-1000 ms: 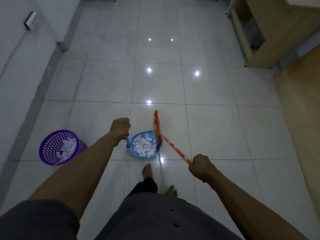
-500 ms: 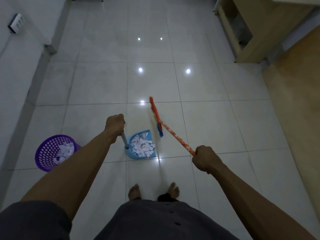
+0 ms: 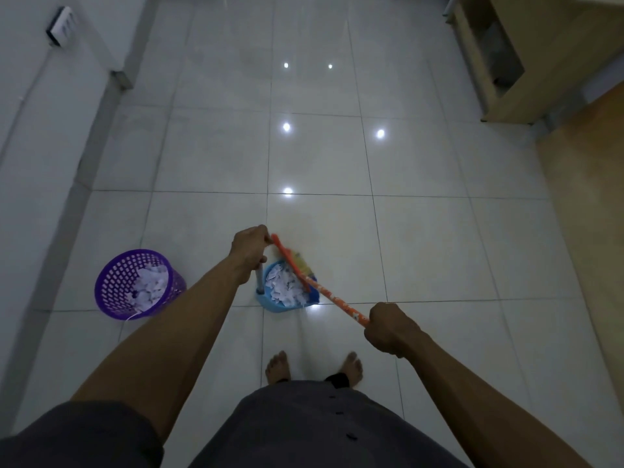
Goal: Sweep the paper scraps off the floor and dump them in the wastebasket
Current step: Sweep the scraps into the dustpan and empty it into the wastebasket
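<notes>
paper scraps in plastic dustpan, left hand grips handle, right hand grips broomstick

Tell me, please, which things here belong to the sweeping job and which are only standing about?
Belong to the job:
broom, gripped by the right hand
blue dustpan full of paper scraps, its handle gripped by the left hand
purple wastebasket, some scraps inside

Only standing about:
wooden cabinet
wall socket

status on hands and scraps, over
Both full: left hand grips dustpan handle, right hand grips broom; scraps piled in dustpan; wastebasket left of it, nothing between.
</notes>
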